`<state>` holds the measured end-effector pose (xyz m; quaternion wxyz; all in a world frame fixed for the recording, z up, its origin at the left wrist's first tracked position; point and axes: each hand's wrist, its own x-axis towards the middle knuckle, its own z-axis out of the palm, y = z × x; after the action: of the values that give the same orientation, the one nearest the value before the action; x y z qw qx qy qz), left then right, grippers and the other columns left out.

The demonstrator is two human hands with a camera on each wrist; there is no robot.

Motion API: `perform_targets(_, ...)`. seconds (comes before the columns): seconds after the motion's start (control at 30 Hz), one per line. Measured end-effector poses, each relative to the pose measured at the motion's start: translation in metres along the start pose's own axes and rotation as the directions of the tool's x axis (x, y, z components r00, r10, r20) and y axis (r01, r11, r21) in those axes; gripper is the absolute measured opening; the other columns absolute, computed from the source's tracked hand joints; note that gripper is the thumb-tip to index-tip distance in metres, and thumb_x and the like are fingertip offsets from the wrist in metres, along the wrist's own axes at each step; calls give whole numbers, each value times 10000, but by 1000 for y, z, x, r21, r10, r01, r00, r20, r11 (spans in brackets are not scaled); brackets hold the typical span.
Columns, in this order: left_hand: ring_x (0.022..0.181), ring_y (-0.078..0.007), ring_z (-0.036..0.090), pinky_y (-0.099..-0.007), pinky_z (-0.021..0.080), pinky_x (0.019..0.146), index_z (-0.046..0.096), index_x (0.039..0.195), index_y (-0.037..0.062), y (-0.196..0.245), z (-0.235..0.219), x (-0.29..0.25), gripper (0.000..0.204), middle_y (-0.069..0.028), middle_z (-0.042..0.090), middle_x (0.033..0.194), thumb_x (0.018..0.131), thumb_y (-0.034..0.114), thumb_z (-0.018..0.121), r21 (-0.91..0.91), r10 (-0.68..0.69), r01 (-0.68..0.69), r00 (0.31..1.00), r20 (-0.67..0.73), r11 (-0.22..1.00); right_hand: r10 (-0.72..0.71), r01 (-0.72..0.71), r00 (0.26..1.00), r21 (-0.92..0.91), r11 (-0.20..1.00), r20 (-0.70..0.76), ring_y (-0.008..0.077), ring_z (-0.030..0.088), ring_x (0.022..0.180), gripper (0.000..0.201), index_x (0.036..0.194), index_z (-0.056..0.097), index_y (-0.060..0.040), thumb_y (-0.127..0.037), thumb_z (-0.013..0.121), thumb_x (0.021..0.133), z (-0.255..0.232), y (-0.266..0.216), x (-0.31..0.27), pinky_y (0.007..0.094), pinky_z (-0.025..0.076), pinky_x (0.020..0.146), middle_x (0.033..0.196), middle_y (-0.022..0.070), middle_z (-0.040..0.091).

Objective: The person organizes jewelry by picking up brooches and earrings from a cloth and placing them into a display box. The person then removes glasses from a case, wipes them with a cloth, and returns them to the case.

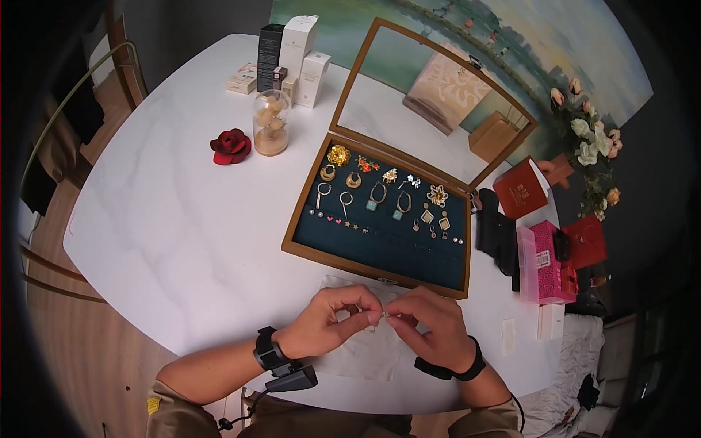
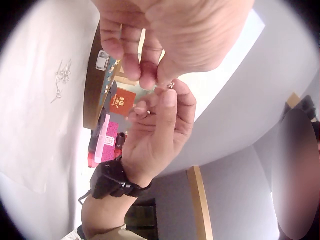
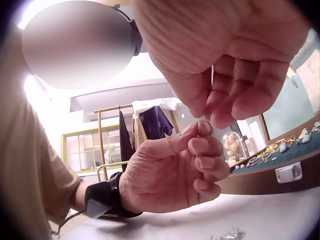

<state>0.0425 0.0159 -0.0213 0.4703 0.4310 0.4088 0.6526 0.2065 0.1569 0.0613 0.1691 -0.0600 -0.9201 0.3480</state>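
Note:
Fingertips of my left hand (image 1: 332, 321) and right hand (image 1: 434, 328) meet over a white cloth (image 1: 358, 361) at the table's front. Between them is a small silver stud earring (image 2: 171, 85), which both hands pinch with thumb and forefinger. Its thin pin (image 3: 198, 120) shows in the right wrist view; the fingertips hide most of the rest. Several more silver earrings (image 2: 62, 75) lie in a loose heap on the cloth below. Just beyond the hands stands a wooden jewelry box (image 1: 303, 252), its glass lid (image 1: 438, 95) raised. Rows of earrings fill the upper part of its dark green lining.
At the back left stand a glass dome (image 1: 272, 124), a red flower (image 1: 231, 147) and several cosmetic boxes (image 1: 299, 47). A red box (image 1: 521, 188), a black pouch (image 1: 496, 233) and a pink box (image 1: 544, 263) line the right side, near a flower arrangement (image 1: 588, 150).

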Motion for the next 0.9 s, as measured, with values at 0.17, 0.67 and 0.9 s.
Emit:
perform_targets(0.17,852,-73,614,-251,493,779,696,1040,46,0,0,0,63,0,697,946,1029,30,635,-3,-2,2,1000,9,1000,-26,26,1000,-19,999,16,173,706,740,203,1074,721,-45,24,743,885,0,0,0,281,562,618,927,79,690)
perform_targets(0.67,850,-80,617,-262,475,769,705,1022,63,0,0,-1,56,7,712,936,1023,50,651,34,-30,30,1000,7,999,109,-112,993,84,990,36,150,714,739,139,1038,723,-51,-29,763,907,2,-2,0,260,567,601,880,60,684)
perform_targets(0.9,843,-78,621,-262,475,763,708,1009,64,1,0,-1,52,10,715,922,1018,51,658,11,-55,55,998,-4,998,196,-204,976,97,974,91,168,708,740,108,1020,717,-36,-66,760,925,-2,-1,2,291,562,623,871,66,697)
